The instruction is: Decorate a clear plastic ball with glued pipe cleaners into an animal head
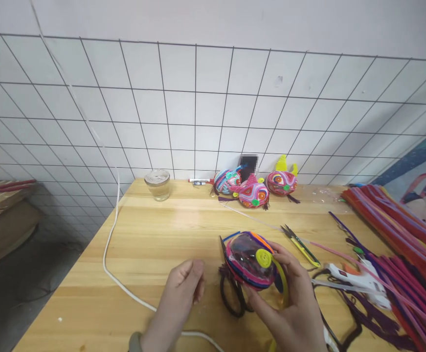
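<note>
Right hand (pixel 289 303) cups the pipe-cleaner ball (pixel 250 260) on the surface (pixel 161 244) — left hand (pixel 183 288) loosely curled, empty, just beside. Best keep the yellow coil (pixel 263 257) pinned flat — steady grip, no squeezing.

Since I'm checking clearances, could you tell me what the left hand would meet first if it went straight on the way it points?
Probably the pipe-cleaner ball held in the right hand; the left hand points up-right at it, though depth is unclear.
</note>
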Action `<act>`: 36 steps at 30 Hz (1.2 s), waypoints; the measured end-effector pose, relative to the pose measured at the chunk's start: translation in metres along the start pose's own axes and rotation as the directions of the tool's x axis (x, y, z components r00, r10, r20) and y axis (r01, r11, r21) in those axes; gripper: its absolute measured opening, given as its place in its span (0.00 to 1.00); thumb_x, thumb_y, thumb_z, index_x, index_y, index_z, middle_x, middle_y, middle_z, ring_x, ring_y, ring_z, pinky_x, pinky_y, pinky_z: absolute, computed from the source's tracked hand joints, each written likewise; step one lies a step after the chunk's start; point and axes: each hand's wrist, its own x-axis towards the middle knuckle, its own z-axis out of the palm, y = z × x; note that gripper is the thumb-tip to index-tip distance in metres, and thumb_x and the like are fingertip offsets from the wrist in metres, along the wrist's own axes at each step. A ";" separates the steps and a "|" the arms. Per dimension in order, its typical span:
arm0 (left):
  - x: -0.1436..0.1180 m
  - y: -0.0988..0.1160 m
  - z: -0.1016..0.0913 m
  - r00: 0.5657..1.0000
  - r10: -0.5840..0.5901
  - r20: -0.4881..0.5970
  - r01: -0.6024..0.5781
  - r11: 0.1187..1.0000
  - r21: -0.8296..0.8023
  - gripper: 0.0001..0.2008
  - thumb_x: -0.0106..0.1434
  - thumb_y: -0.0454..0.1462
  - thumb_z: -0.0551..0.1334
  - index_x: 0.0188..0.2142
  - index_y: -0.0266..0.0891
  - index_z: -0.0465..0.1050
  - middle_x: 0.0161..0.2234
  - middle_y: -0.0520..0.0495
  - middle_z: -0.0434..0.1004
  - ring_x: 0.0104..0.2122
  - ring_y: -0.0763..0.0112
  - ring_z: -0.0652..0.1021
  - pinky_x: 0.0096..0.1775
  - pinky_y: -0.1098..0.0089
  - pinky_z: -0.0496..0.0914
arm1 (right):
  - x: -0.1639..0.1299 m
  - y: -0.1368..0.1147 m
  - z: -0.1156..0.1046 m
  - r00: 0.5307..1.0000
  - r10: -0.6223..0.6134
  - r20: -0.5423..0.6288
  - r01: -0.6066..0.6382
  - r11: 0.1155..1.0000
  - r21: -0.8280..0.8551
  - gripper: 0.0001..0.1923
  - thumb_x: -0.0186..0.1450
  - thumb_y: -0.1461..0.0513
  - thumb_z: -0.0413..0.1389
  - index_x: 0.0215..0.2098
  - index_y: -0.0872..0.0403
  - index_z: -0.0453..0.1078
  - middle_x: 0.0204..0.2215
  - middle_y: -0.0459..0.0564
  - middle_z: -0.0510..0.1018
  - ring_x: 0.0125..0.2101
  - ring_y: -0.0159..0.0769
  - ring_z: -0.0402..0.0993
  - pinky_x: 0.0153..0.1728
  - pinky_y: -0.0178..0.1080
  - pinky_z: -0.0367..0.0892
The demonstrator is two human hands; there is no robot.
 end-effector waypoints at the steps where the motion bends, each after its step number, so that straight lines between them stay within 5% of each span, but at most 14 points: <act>1: 0.001 0.000 -0.001 1.000 0.022 0.008 -0.022 1.000 0.009 0.24 0.53 0.54 0.64 0.16 0.38 0.65 0.12 0.56 0.61 0.15 0.77 0.60 0.20 0.74 0.52 | 0.000 0.001 0.000 1.000 0.007 0.001 -0.007 1.000 0.013 0.25 0.57 0.64 0.60 0.51 0.51 0.59 0.53 0.58 0.66 0.54 0.47 0.65 0.50 0.48 0.67; 14: 0.004 0.003 -0.002 0.995 0.007 0.100 0.002 0.996 -0.087 0.14 0.51 0.45 0.70 0.22 0.36 0.75 0.18 0.50 0.72 0.19 0.75 0.68 0.24 0.73 0.61 | -0.007 0.010 0.001 1.000 -0.015 0.023 0.014 0.998 0.059 0.26 0.57 0.65 0.61 0.51 0.51 0.59 0.53 0.57 0.66 0.54 0.47 0.66 0.48 0.48 0.70; 20: 0.009 0.001 -0.005 0.999 -0.029 0.036 0.034 0.989 -0.143 0.12 0.44 0.41 0.74 0.27 0.37 0.78 0.21 0.47 0.80 0.21 0.72 0.74 0.27 0.70 0.66 | -0.007 0.013 -0.002 0.999 -0.029 0.044 0.028 0.999 0.041 0.25 0.58 0.65 0.60 0.52 0.51 0.59 0.52 0.57 0.67 0.55 0.46 0.65 0.50 0.47 0.69; 28: 0.014 0.007 -0.015 0.995 -0.064 -0.079 0.051 0.986 -0.160 0.13 0.38 0.34 0.76 0.24 0.38 0.76 0.18 0.54 0.76 0.20 0.78 0.72 0.26 0.76 0.65 | -0.009 0.013 -0.005 0.999 0.000 0.048 -0.003 0.999 0.052 0.26 0.59 0.66 0.60 0.53 0.51 0.58 0.53 0.57 0.66 0.56 0.44 0.64 0.51 0.46 0.67; 36: 0.018 0.015 -0.028 0.986 -0.054 -0.158 0.036 0.993 -0.115 0.14 0.38 0.38 0.76 0.24 0.36 0.78 0.19 0.50 0.79 0.21 0.74 0.74 0.29 0.72 0.68 | -0.010 0.017 -0.005 0.999 0.021 0.041 -0.024 0.998 0.062 0.26 0.58 0.65 0.60 0.52 0.51 0.58 0.54 0.58 0.66 0.56 0.48 0.63 0.53 0.50 0.63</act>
